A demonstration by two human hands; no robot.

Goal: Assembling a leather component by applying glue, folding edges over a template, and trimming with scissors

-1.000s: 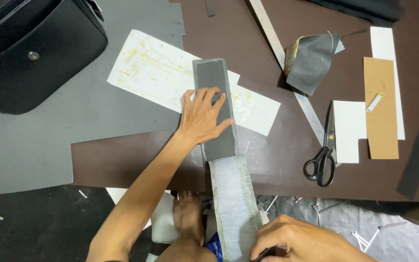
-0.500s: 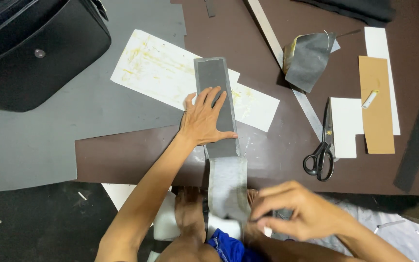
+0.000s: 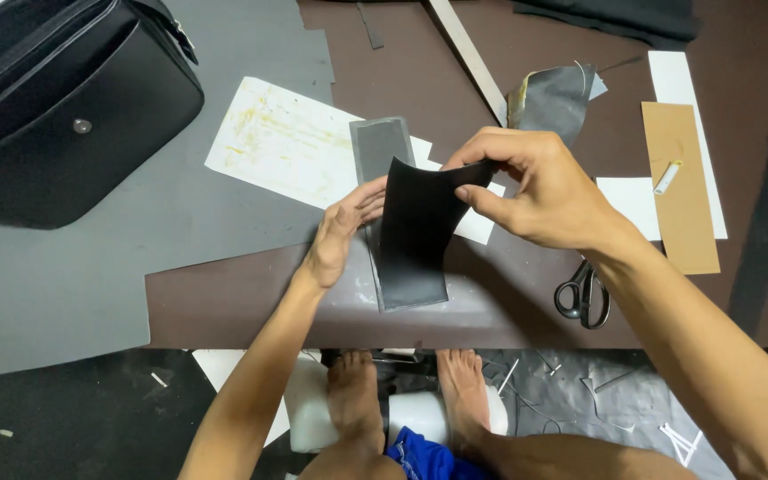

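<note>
Black strip (image 3: pixel 412 236) | long axis away | right hand (image 3: pixel 540 191) pinches folded end | left hand (image 3: pixel 340 236) flat

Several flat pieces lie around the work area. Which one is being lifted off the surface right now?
The black strip, pinched at its top edge by the right hand and curling upward. The tan card and stained white paper lie flat, untouched.

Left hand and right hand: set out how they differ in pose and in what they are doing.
The left hand lies low, its fingers flat against the edge of the grey strip, while the right hand is raised above the brown sheet. The left hand presses and grips nothing; the right hand pinches the top corner of the black flap, bending it up. Both are bare and touch the same folded piece.
</note>
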